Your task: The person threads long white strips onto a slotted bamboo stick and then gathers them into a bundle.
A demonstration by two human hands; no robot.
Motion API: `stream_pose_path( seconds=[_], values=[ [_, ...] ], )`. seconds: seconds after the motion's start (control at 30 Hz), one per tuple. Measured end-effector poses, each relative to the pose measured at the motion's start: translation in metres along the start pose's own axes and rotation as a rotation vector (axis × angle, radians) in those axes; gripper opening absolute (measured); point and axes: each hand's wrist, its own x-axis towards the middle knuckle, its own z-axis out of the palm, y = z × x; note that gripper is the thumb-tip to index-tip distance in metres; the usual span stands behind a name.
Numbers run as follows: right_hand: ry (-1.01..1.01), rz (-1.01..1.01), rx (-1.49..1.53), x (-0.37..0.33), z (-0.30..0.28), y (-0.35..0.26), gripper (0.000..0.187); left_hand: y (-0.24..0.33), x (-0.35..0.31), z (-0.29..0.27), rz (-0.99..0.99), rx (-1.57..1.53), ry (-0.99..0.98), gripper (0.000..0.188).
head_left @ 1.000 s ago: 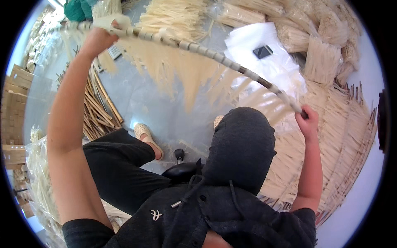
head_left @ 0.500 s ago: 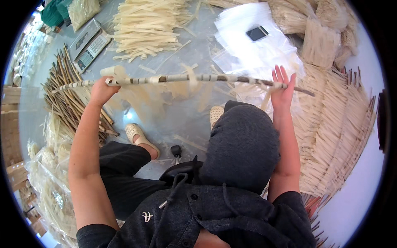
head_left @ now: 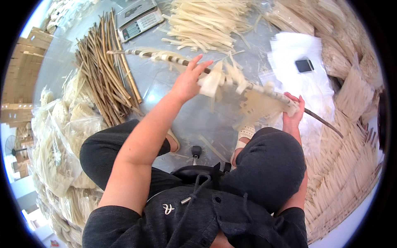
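A long, thin brown stick (head_left: pixel 185 62) slants across in front of me, its right end nearer. Pale flat strips (head_left: pixel 248 85) are wrapped along it, some bunched and hanging loose between my hands. My left hand (head_left: pixel 188 80) lies across the stick near its middle, fingers fairly straight over it; the thumb is hidden, and the hold looks loose. Toward the right end, my right hand (head_left: pixel 292 110) has its fingers bent around the stick and the strips on it. Beyond this hand the bare tip of the stick sticks out.
Bare sticks (head_left: pixel 103 70) lie heaped at left beside a scale (head_left: pixel 140 25). Loose pale strips (head_left: pixel 209 25) are piled at the far middle. White plastic bags (head_left: pixel 289 47) carry a dark phone-like device (head_left: pixel 304 65). Wrapped sticks (head_left: pixel 343 182) fill the right; bagged strips (head_left: pixel 58 144) stand left.
My left hand has moved rightward along the stick, closer to my right hand. The right fingers, stretched out before, now curl around it. The strips are bunched, and the stick tilts down to the right.
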Motion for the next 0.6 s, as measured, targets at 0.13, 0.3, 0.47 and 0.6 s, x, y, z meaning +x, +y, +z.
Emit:
stream_pose_path(
  seconds=[0.13, 0.3, 0.47, 0.6],
  values=[
    [0.026, -0.069, 0.178, 0.029, -0.029, -0.017, 0.039, -0.046, -0.048, 0.001, -0.236, -0.403, 0.394, 0.036],
    [-0.127, 0.019, 0.305, 0.042, -0.061, -0.029, 0.035, -0.137, -0.009, -0.082, -0.67, -0.845, 1.074, 0.045],
    [-0.103, 0.043, 0.167, 0.029, -0.069, -0.036, 0.035, -0.146, 0.064, -0.128, -0.513, -1.13, 0.899, 0.058],
    [-0.123, 0.099, 0.116, 0.003, -0.022, -0.027, 0.044, -0.107, 0.062, -0.044, -0.508, -1.248, 0.508, 0.047]
  ],
)
